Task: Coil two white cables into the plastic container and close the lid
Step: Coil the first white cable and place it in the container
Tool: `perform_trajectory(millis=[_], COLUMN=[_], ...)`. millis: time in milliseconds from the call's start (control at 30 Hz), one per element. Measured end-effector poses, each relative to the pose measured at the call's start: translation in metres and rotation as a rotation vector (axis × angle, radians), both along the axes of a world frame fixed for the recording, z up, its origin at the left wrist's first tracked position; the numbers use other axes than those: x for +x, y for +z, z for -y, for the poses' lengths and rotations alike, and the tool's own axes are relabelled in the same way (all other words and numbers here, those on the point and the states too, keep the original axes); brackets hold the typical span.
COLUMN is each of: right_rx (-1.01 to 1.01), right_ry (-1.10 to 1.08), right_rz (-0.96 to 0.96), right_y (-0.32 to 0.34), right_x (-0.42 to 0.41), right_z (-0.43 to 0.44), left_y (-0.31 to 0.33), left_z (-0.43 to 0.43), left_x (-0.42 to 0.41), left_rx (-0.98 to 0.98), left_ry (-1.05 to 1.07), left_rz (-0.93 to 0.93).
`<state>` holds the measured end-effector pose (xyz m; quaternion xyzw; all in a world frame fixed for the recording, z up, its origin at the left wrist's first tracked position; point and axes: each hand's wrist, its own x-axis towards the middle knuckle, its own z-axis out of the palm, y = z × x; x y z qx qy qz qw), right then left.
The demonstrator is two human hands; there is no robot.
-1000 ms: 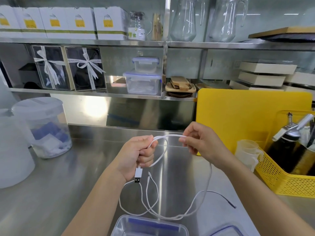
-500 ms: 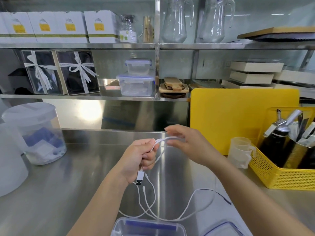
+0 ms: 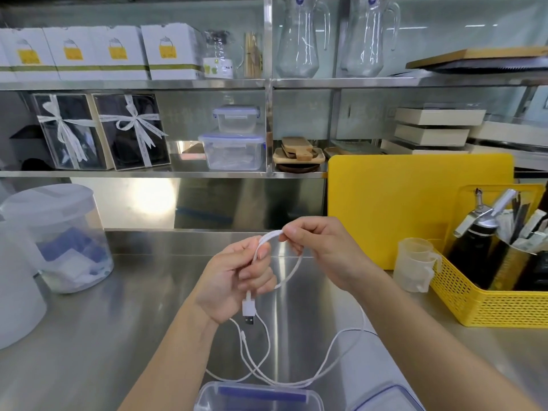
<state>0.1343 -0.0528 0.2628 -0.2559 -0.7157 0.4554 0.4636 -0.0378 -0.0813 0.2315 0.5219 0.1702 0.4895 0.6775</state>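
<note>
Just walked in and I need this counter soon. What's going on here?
A person is coiling a white cable above the steel counter. The left hand grips the cable near its USB plug, while the right hand pinches a loop beside it. Most of the cable hangs loose down to the counter. A clear plastic container sits at the near edge; no cable is visibly inside it yet.

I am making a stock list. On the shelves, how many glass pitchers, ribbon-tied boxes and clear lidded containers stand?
Glass pitchers: 2
Ribbon-tied boxes: 2
Clear lidded containers: 2
Total: 6
</note>
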Motion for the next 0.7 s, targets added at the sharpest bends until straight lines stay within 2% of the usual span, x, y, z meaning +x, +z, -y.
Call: perform_trajectory(millis=[167, 233, 300, 400, 567, 700], right_rx=[0.066, 0.091, 0.104, 0.118, 0.07, -0.014], right_ry=[0.063, 0.071, 0.037, -0.041, -0.262, -0.422], right_rz=[0.16, 0.224, 0.256, 0.236, 0.123, 0.06], right_y=[0.003, 0.003, 0.003, 0.002, -0.01, -0.014], right_x=[0.002, -0.001, -0.002, -0.002, 0.01, 0.02], right_z=[0.003, 0.004, 0.002, -0.002, -0.009, -0.018], left_y=[0.015, 0.025, 0.033, 0.034, 0.037, 0.05], left_z=[-0.004, -0.006, -0.007, -0.008, -0.012, -0.018], left_x=[-0.023, -0.021, -0.012, -0.004, -0.011, -0.018], left_rx=[-0.094, -0.11, -0.105, -0.087, -0.153, -0.171], left_ry=[-0.186, -0.147, -0.041, 0.05, 0.168, 0.277], left_rz=[-0.299, -0.513, -0.636, -0.528, -0.015, 0.191])
